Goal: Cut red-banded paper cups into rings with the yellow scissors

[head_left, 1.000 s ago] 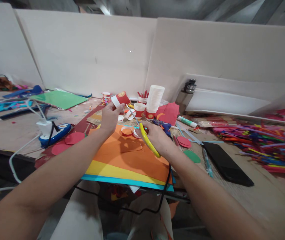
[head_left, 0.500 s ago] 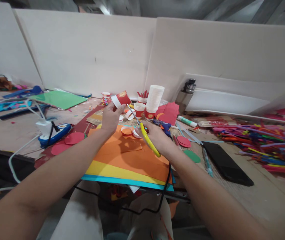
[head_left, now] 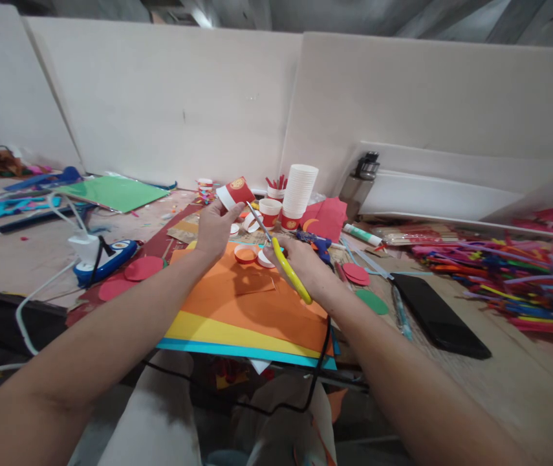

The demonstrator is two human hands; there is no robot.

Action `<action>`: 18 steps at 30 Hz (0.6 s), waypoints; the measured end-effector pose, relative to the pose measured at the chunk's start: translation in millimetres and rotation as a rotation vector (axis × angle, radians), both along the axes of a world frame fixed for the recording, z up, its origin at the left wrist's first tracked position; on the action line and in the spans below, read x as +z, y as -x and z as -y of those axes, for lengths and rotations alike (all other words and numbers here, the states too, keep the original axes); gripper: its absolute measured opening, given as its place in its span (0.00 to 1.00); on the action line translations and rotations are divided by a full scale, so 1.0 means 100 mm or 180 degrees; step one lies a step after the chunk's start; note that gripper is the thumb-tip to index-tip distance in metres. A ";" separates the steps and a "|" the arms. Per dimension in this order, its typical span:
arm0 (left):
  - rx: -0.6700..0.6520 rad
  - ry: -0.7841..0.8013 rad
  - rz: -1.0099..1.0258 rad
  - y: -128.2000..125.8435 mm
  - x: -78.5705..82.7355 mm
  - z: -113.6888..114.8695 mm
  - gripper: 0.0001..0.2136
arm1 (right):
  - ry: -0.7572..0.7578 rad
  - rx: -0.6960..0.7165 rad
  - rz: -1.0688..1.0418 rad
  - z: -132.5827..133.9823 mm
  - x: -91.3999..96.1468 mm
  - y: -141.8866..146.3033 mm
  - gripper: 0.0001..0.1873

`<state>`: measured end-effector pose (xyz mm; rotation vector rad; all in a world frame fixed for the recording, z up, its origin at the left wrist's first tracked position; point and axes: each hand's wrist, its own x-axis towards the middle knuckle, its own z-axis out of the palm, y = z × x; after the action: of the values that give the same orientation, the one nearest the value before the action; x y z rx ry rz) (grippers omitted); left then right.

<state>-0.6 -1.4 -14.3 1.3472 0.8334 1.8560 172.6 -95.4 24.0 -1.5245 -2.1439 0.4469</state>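
A red and white paper cup (head_left: pixel 237 191) is gripped in my left hand (head_left: pixel 214 226), tilted above the paper sheets. My right hand (head_left: pixel 300 262) is closed around the yellow handles of a pair of scissors (head_left: pixel 290 272). The scissor blades point up and left, with their tips right by the cup's edge; whether they touch it I cannot tell. Beneath both hands lies an orange sheet (head_left: pixel 237 310) on yellow and blue ones. Cut cup rings (head_left: pixel 246 254) rest on its far part.
Behind my hands stand a tall stack of white cups (head_left: pixel 300 188) and a bottle (head_left: pixel 357 184). A blue glue gun (head_left: pixel 317 243) lies right of centre. Farther right are a black phone (head_left: pixel 441 317) and colourful pipe cleaners (head_left: pixel 519 272). A power strip (head_left: pixel 106 259) with cables is at left.
Very little differs. Both hands, the cup and the scissors keep nearly the same place; the whole view has shifted slightly.
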 end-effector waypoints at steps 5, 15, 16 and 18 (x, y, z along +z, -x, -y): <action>-0.0072 0.0010 0.0138 -0.01 0.02 0.02 0.17 | 0.0002 -0.0029 0.0003 -0.01 -0.01 0.01 0.14; -0.0063 -0.0075 0.0017 0.01 0.03 0.01 0.17 | -0.0027 -0.0065 0.0101 0.02 0.01 0.01 0.15; -0.0061 -0.0082 -0.0004 0.01 0.03 0.01 0.17 | -0.0038 -0.0062 0.0082 0.01 0.01 0.01 0.15; -0.0059 -0.0086 -0.0027 0.01 0.04 0.02 0.16 | -0.0086 -0.0042 0.0020 0.00 0.00 0.02 0.14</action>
<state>-1.2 -3.3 -10.1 1.3759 0.8003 1.8547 170.9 -95.7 24.0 -1.5263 -2.1348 0.4074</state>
